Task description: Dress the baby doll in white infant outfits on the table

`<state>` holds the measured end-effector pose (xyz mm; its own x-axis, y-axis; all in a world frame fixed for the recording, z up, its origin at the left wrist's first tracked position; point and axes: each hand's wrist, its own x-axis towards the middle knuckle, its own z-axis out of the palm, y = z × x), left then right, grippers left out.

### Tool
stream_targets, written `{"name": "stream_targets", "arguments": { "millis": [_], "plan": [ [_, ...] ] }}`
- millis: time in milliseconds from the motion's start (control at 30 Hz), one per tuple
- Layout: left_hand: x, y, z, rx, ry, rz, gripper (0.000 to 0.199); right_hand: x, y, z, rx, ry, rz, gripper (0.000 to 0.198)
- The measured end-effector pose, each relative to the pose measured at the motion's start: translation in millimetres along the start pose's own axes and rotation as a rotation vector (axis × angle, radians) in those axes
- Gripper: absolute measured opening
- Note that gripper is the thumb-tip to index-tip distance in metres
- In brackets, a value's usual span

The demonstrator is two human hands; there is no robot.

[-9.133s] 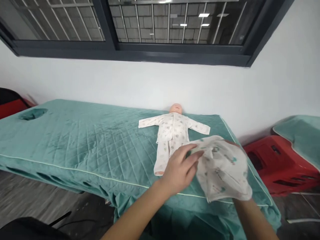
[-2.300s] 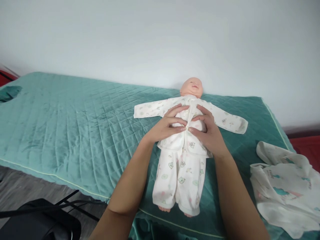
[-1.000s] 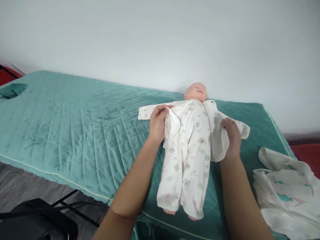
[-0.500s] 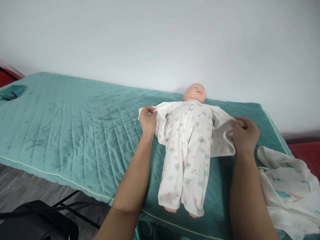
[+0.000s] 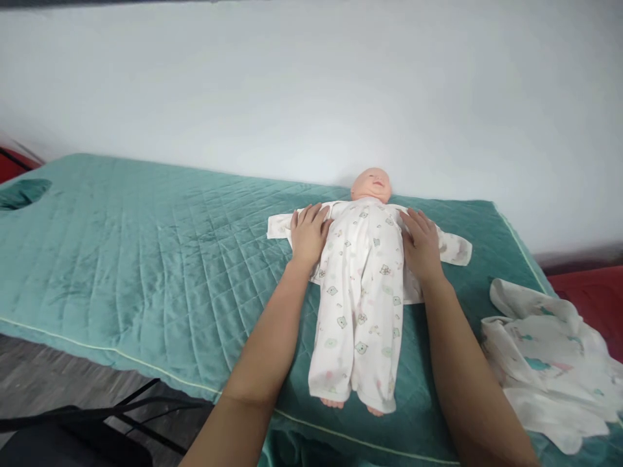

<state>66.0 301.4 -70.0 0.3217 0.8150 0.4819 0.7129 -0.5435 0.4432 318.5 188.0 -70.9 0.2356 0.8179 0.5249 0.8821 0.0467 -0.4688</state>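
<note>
A baby doll point(image 5: 372, 184) lies on its back on the green quilted bed cover point(image 5: 146, 259), head by the wall. White trousers point(image 5: 360, 292) with small printed animals cover its front from the chest to the feet, and its toes show below the cuffs. Beneath them spreads a white shirt point(image 5: 455, 248), both sleeves stretched out sideways. My left hand point(image 5: 309, 235) rests flat, fingers apart, on the shirt near the doll's shoulder at left. On the opposite side my right hand point(image 5: 421, 246) lies with fingers extended on the shirt, beside the trousers. Neither hand grips anything.
A crumpled white printed garment point(image 5: 549, 357) lies at the bed's right edge, close to my right forearm. The wall point(image 5: 292, 91) runs along the far side. A red surface point(image 5: 591, 298) shows at right, and a black object point(image 5: 73, 438) stands below at the lower left.
Both hands have let go of the shirt's sleeves and moved inward to the doll's sides. The sleeves now lie spread on the bed. The view has shifted slightly.
</note>
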Motion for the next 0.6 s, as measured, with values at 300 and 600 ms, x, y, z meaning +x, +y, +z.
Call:
{"name": "stream_targets", "arguments": {
  "millis": [300, 600],
  "plan": [
    [14, -10, -4, 0.127, -0.006, -0.154, 0.038, 21, 22, -5, -0.176, 0.037, 0.145, 0.043],
    [21, -33, -2, 0.040, 0.037, -0.277, 0.032, 20, 44, -20, -0.034, 0.122, 0.336, 0.034]
  ]
}}
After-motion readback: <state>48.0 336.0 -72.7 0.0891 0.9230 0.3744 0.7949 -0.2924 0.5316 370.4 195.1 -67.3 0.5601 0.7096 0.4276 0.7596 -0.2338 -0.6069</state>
